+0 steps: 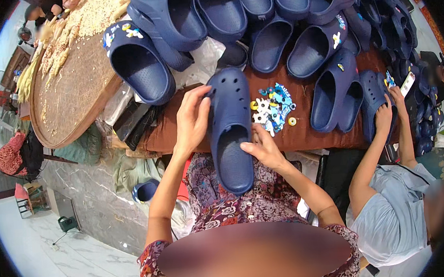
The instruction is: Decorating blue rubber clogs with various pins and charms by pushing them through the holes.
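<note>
Between my hands is a navy blue foam clog [228, 107], its toe with round holes pointing away from me and its open heel toward me. My left hand [194, 119] holds the left side near the toe, fingers curled against the edge. My right hand [265, 148] grips the right side by the heel opening, the thumb over the rim and the fingers partly hidden. No charm shows on this clog. Just right of it, a pile of small blue, white and yellow shoe charms [274, 109] lies on the brown cloth-covered table [180, 133].
Navy clogs crowd the table's far side, including a charm-decorated clog [140, 67] at left. A pair of clogs [334, 92] stands right of the charms. Far left is a round woven tray [69, 92] with corn kernels. At right, a co-worker's hands [383, 114] touch another clog.
</note>
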Available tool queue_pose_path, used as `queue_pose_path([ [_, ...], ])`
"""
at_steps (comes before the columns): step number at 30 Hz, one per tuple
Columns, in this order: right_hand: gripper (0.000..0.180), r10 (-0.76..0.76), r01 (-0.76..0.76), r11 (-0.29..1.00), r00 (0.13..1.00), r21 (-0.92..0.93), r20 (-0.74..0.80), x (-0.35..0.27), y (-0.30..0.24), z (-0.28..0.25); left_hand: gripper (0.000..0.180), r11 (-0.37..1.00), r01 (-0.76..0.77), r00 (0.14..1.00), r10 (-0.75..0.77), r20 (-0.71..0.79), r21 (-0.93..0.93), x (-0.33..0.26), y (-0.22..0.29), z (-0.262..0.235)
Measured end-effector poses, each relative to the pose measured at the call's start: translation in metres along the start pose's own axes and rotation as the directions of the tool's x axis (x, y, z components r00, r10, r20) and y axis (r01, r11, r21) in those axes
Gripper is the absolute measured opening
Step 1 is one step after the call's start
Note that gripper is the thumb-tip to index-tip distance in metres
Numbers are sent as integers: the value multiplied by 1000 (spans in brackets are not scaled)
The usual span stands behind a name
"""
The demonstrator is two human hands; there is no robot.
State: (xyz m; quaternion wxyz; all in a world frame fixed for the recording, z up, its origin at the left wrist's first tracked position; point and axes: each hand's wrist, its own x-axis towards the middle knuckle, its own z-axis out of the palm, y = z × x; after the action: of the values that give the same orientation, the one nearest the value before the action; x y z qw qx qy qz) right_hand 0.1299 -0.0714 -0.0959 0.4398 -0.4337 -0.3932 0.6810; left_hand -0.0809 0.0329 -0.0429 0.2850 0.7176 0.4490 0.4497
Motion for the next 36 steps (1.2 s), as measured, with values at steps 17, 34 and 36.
queue_pose_path([
  [17,66,-108,-38,714,981,-699,-164,-9,-7,-5,25,988,113,994,-113,-5,106,-28,-16,36],
  [34,30,-535,-1,253,833,-968,-140,11,-19,-39,22,991,132,988,-131,-85,7,-42,2,30],
  [36,29,-522,32,327,839,-945,-152,12,-17,-39,27,995,97,993,-97,-61,4,-43,4,30],
])
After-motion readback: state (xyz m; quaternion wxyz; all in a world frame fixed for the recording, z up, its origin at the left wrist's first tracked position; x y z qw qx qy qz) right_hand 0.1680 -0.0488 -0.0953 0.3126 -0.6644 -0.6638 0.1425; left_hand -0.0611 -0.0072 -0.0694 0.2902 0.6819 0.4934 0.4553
